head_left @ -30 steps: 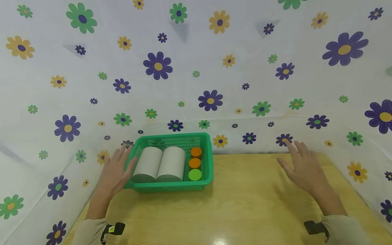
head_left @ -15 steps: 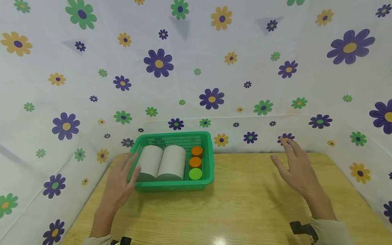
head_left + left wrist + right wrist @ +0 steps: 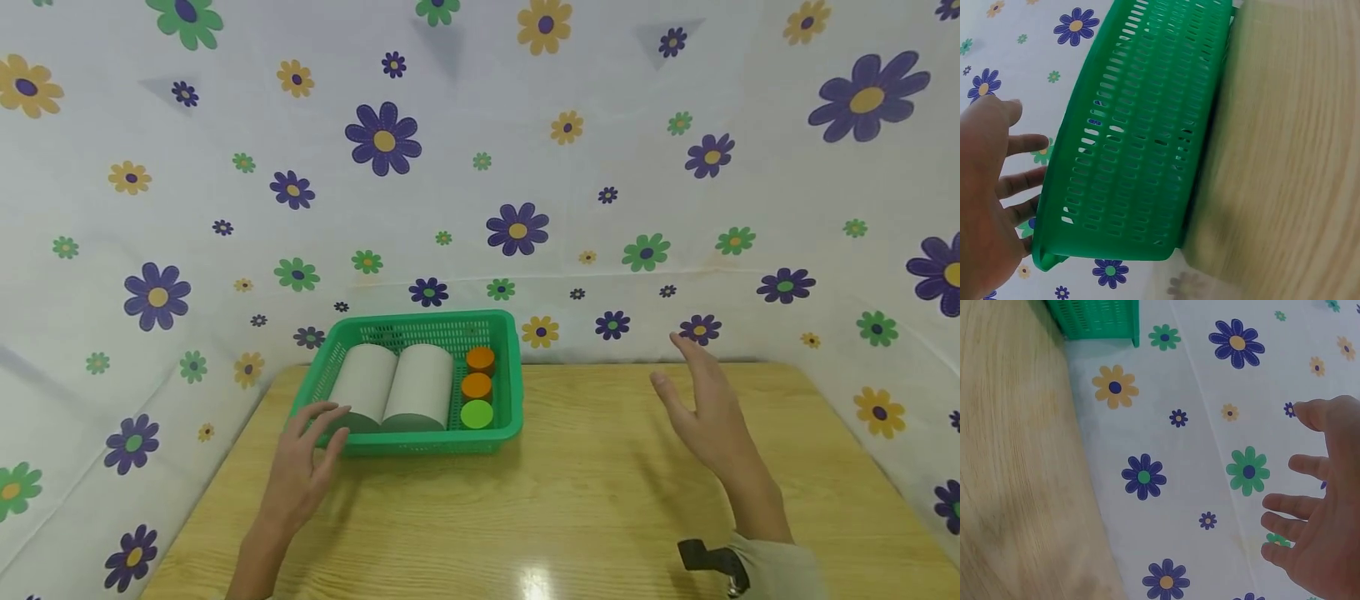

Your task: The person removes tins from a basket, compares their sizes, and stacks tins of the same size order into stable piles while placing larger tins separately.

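By green basket [image 3: 450,440] holding 2 white cylinders [image 3: 420,382], left grip [image 3: 297,473] released; over table [image 3: 555,500], right grip [image 3: 708,421] released.

Left hand [image 3: 296,471]: bare, slim fingers and thumb
Left forearm [image 3: 258,554]: bare down to the lower edge of the head view
Right hand [image 3: 708,417]: bare, thumb and four fingers visible in the right wrist view
Right sleeve [image 3: 780,568]: plain pale beige cloth
Band [image 3: 724,559]: black, at the sleeve's end, with a flat blocky piece [image 3: 692,554] jutting inward; markings too small to tell
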The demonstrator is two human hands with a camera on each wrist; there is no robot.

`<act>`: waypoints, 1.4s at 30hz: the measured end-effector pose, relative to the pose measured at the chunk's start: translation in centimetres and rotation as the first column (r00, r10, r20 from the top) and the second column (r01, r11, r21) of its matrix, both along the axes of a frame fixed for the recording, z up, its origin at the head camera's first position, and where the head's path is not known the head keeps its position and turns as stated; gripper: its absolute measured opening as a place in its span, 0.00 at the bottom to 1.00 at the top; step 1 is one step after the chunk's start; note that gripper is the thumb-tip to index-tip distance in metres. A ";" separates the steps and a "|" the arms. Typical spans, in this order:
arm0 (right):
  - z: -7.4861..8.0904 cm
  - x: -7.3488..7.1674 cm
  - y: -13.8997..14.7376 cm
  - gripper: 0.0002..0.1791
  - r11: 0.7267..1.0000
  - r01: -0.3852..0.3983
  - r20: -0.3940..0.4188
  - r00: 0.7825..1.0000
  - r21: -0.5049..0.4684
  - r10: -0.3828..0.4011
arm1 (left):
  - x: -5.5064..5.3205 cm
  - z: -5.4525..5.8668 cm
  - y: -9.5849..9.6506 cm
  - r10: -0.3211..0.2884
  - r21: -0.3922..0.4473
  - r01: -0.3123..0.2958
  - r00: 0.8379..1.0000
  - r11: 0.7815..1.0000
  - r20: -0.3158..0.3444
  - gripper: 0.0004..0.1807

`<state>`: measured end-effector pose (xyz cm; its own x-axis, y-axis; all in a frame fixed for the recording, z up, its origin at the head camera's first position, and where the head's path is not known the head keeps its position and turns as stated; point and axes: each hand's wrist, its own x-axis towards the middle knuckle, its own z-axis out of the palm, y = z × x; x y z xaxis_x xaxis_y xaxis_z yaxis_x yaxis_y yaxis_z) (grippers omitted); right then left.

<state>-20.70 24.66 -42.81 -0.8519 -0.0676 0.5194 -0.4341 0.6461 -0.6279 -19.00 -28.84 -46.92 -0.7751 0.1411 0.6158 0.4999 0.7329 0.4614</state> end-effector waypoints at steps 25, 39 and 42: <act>-1.7 -0.4 -5.3 0.32 0.997 -0.073 -0.072 0.995 -0.026 0.071 | -0.6 -2.1 2.0 0.026 0.014 -0.024 0.990 1.000 -0.141 0.14; -2.6 -1.1 -8.5 0.30 0.988 -0.155 -0.104 0.983 -0.013 0.153 | -0.8 -2.3 1.9 -0.018 0.059 0.024 0.993 0.998 -0.114 0.14; -2.1 -1.3 -9.1 0.30 0.985 -0.170 -0.106 0.980 -0.018 0.167 | -1.0 -2.0 1.7 -0.033 0.067 0.040 0.993 0.997 -0.112 0.14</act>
<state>-22.04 15.54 -44.94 -0.7711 -0.1904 0.6076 -0.5986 0.5419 -0.5899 -19.99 -27.14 -48.95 -0.6969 0.1223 0.7067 0.5766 0.6815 0.4506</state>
